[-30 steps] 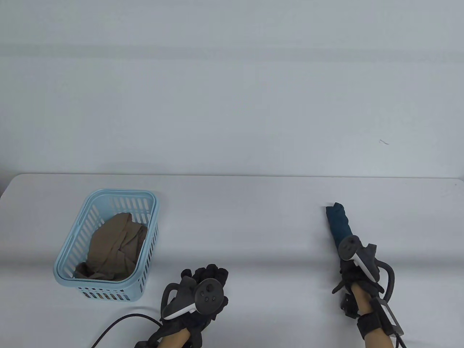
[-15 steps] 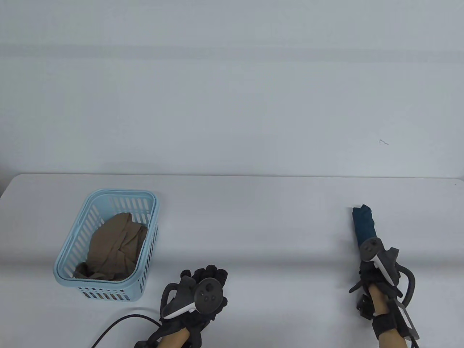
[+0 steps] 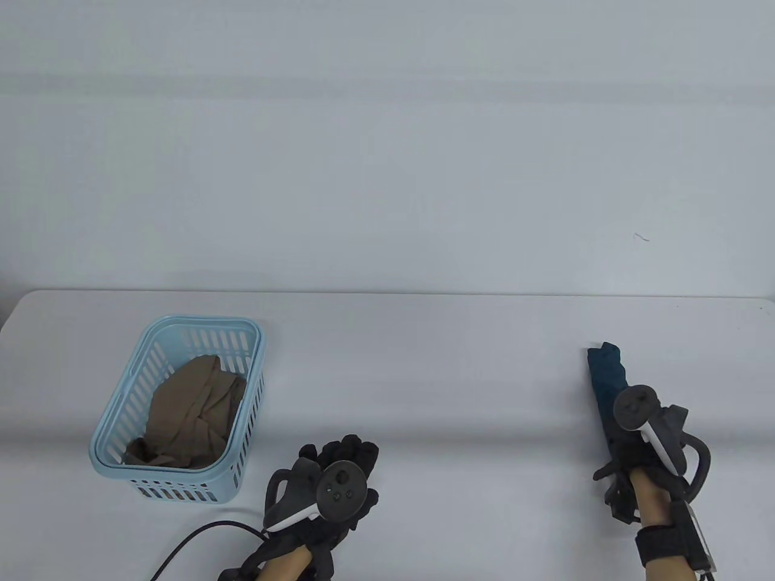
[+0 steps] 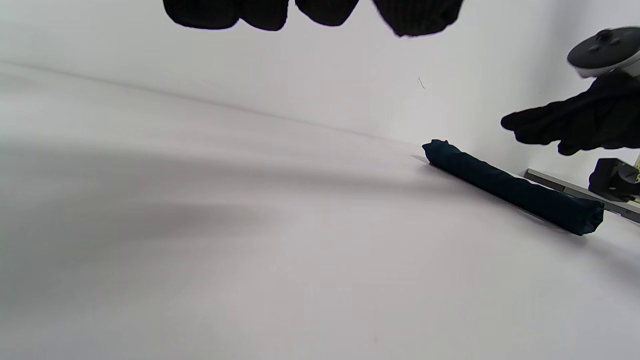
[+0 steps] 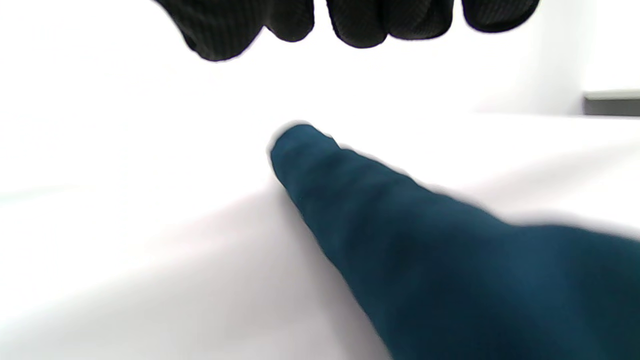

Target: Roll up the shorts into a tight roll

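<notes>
Table view: the rolled shorts (image 3: 607, 378), dark teal, lie on the white table (image 3: 424, 375) at its right side, running from far to near; the right hand (image 3: 636, 460) sits over the near end of the roll, its tracker (image 3: 651, 423) covering the fingers; the left hand (image 3: 339, 478) rests low at centre, well apart from the roll, fingers loosely bent and holding nothing; a light blue basket (image 3: 181, 411) at left contains a tan garment (image 3: 194, 411); a black cable (image 3: 194, 541) trails from the left wrist.

Left wrist view: the roll (image 4: 510, 187) lies flat and complete on the table; the right hand (image 4: 575, 125) hangs above its near end, apart from it, fingers relaxed and gripping nothing.

Right wrist view: the roll (image 5: 425, 250) stretches away below; the fingertips (image 5: 355, 22) hang clear above it.
</notes>
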Tool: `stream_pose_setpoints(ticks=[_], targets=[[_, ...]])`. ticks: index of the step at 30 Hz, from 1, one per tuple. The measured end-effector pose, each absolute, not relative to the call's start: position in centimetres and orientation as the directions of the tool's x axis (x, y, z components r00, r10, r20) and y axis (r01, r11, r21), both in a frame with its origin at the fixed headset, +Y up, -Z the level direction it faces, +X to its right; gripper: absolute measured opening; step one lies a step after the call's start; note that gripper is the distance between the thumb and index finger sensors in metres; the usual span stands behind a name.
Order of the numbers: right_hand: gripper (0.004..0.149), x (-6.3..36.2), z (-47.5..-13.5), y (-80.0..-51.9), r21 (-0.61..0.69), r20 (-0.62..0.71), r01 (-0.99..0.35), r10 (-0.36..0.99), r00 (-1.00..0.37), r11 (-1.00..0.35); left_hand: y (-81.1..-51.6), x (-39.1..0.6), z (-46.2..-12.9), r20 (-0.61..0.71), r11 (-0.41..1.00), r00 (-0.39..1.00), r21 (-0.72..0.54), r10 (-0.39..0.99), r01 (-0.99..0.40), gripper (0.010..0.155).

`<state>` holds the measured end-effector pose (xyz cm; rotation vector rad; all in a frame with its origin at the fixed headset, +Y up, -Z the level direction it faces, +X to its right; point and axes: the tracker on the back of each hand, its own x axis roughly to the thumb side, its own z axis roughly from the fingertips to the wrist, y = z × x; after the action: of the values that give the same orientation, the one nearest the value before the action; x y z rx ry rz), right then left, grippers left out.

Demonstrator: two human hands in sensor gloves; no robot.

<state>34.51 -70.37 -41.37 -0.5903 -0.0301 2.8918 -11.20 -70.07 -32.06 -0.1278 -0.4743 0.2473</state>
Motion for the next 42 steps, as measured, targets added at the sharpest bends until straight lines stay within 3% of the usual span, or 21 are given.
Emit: stream_pose_setpoints(ticks=[4, 8, 12, 17, 24, 33, 37, 42], targets=[[0.066, 30.6, -39.8, -66.6, -0.127, -0.223, -0.198, 0.222, -0.949, -0.972, -69.6, -11.6, -31.9, 0.429, 0.961, 0.862, -0.161, 0.272, -0.223, 0.07], [0.065, 25.8, -37.4, -64.7, -0.16, -0.043, -0.237, 0.247, -0.968, -0.958, -69.3, -11.8, -31.9, 0.422, 0.962, 0.865, -0.147, 0.272, -0.231, 0.069], [0.065, 21.6, -34.9, -64.5, -0.157, 0.11, -0.271, 0.256, -0.961, -0.95, -69.4, -11.9, -31.9, 0.417, 0.962, 0.868, -0.151, 0.27, -0.227, 0.069], [0.066, 17.7, -32.5, -66.5, -0.077, 0.228, -0.332, 0.307, -0.924, -0.94, -69.5, -12.0, -31.9, 0.408, 0.963, 0.874, -0.16, 0.264, -0.216, 0.069], [0.066, 16.8, -31.5, -70.3, 0.021, 0.249, -0.294, 0.29, -0.924, -0.956, -70.4, -11.9, -32.1, 0.402, 0.964, 0.882, -0.194, 0.247, -0.181, 0.069], [0.065, 18.1, -31.6, -70.6, 0.012, 0.24, -0.315, 0.309, -0.92, -0.949, -70.7, -11.6, -32.3, 0.397, 0.956, 0.878, -0.221, 0.267, -0.191, 0.069], [0.065, 18.1, -31.4, -70.6, 0.014, 0.249, -0.314, 0.307, -0.918, -0.949, -68.7, -12.0, -32.4, 0.392, 0.961, 0.882, -0.191, 0.261, -0.199, 0.071], [0.065, 17.6, -30.8, -70.4, 0.017, 0.281, -0.312, 0.304, -0.91, -0.95, -63.3, -14.8, -33.7, 0.349, 0.976, 0.912, -0.085, 0.216, -0.198, 0.073]])
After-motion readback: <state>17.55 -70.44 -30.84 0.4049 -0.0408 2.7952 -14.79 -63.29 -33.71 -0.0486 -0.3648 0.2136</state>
